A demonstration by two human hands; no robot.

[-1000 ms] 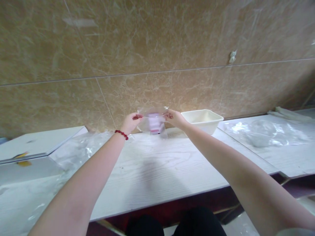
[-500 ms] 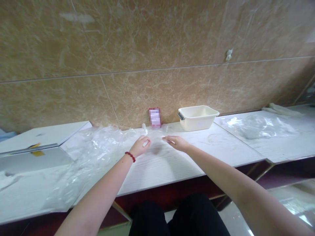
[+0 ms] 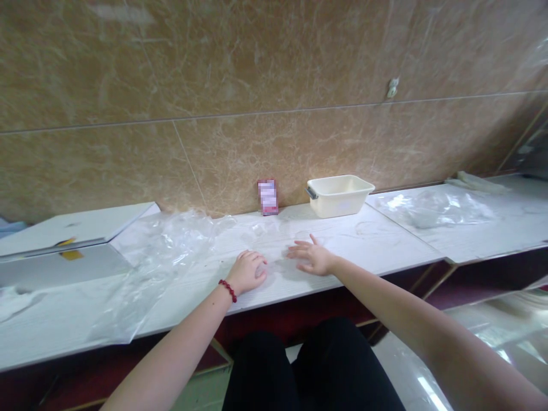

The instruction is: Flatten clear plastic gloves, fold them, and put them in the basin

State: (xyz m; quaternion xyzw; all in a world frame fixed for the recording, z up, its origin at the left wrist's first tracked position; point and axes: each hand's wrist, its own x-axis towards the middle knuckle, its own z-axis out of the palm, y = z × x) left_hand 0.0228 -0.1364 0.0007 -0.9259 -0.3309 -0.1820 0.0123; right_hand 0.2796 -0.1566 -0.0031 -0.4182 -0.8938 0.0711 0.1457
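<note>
My left hand [image 3: 247, 272], with a red bead bracelet [image 3: 228, 290] at its wrist, rests palm down low over the white tabletop. Its fingers curve loosely, thumb apart; a faint see-through patch shows in the gap, and I cannot make out whether it is plastic. To its right, my right hand [image 3: 314, 257] is open, fingers spread and pointing left, with nothing visibly gripped. Thin clear plastic [image 3: 261, 229] lies on the table just beyond both hands, its outline hard to see. Behind it a small red and white pack [image 3: 268, 197] stands against the wall, its print blurred.
A cream plastic basin [image 3: 340, 200] with a grey handle stands at the back right. Crumpled clear plastic bags [image 3: 171, 245] spread to the left beside a white box [image 3: 85, 274]. More clear plastic [image 3: 436, 208] lies farther right. The tiled wall [image 3: 240, 148] bounds the back.
Both hands have come nearer the table's front edge. My right hand's fingers have gone from a near pinch to spread, and my left hand has turned palm down. The view has shifted slightly.
</note>
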